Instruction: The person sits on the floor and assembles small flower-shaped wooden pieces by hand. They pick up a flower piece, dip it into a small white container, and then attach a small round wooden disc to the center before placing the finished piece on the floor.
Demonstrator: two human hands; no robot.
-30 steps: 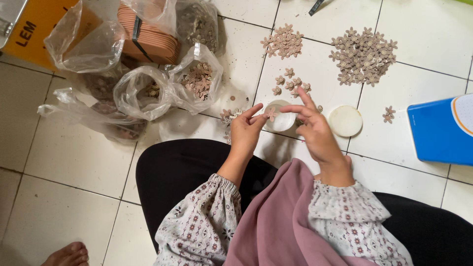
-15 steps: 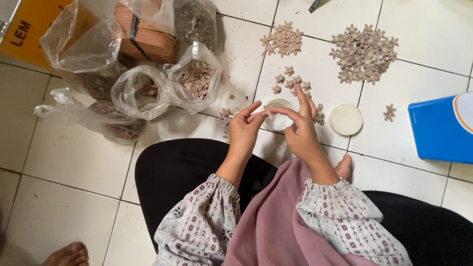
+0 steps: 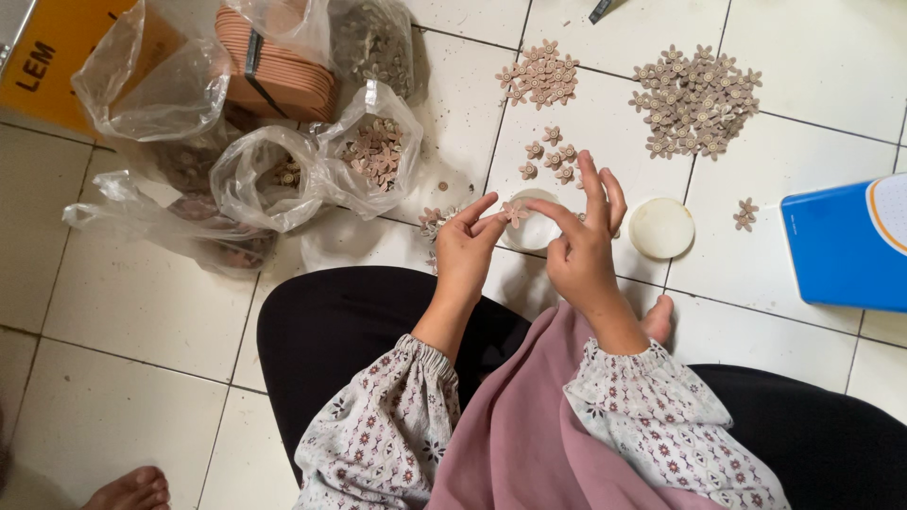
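Tan flower-shaped piece (image 3: 515, 211) pinched between fingertips of left hand (image 3: 465, 253) and right hand (image 3: 578, 253), both gripping it above a small white round container (image 3: 535, 229) on the tiled floor (image 3: 142, 312) (its lid (image 3: 660, 228) just beside), piles of flower pieces (image 3: 697, 100) beyond, plastic bags (image 3: 370, 156) left.

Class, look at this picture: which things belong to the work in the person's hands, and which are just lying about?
In the work:
left hand
right hand
small flower piece pinched between them
white round pot under it
flower piles

Lying about:
blue box
stack of brown discs
yellow carton
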